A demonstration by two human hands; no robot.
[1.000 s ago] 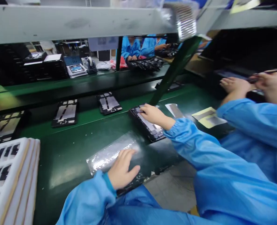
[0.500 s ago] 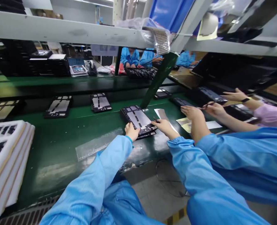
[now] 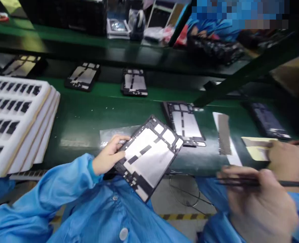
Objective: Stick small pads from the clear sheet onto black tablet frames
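My left hand (image 3: 109, 155) grips the left edge of a black tablet frame (image 3: 149, 158) with bright silver panels, thumb on top. The frame is lifted and tilted in front of my body, its inner side facing up. Close to the camera at lower right, my right hand (image 3: 260, 199) is closed on black tweezers (image 3: 240, 182), partly blurred and clear of the frame. Beyond the held frame, a stack of similar tablet frames (image 3: 186, 123) lies on the green bench (image 3: 76, 118). A clear plastic sheet (image 3: 107, 135) is partly covered by my left hand and the held frame.
White foam trays (image 3: 15, 111) with small black parts are piled at left. More frames (image 3: 135, 82) line the bench's back. At right lie a strip of small grey pieces (image 3: 224, 133) on white paper, a yellow sheet (image 3: 255, 150) and a co-worker's hand (image 3: 286, 158). A slanted green post (image 3: 215, 87) rises behind.
My left hand has lifted one tablet frame off the stack and brought it towards me, turning it. My right hand has left the stack and come up near the camera. The view has tilted down.
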